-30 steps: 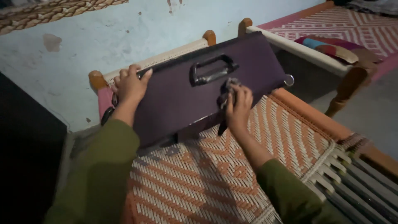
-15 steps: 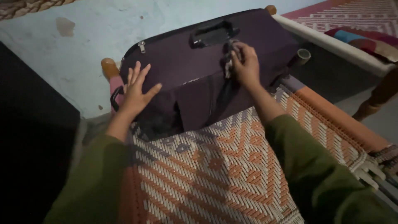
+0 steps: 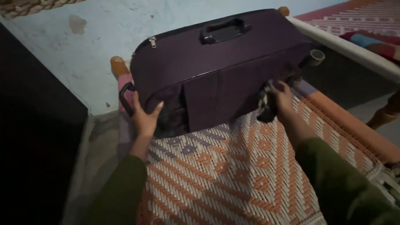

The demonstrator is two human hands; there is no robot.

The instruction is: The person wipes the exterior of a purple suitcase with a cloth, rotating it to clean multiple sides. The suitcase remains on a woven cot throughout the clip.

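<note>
Suitcase (image 3: pixel 216 71): boxy purple fabric, woven cot (image 3: pixel 233 175)

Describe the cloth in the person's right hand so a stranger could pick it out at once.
Start at the big dark purple suitcase lying on the orange-and-white woven cot. Follow its near face to the lower right corner, where the right hand presses a small crumpled cloth against it. It is the only loose rag there, dark with pale streaks, unlike the smooth case fabric.

one suitcase (image 3: pixel 216 71), one cloth (image 3: pixel 264 104), two hands (image 3: pixel 146 118).
</note>
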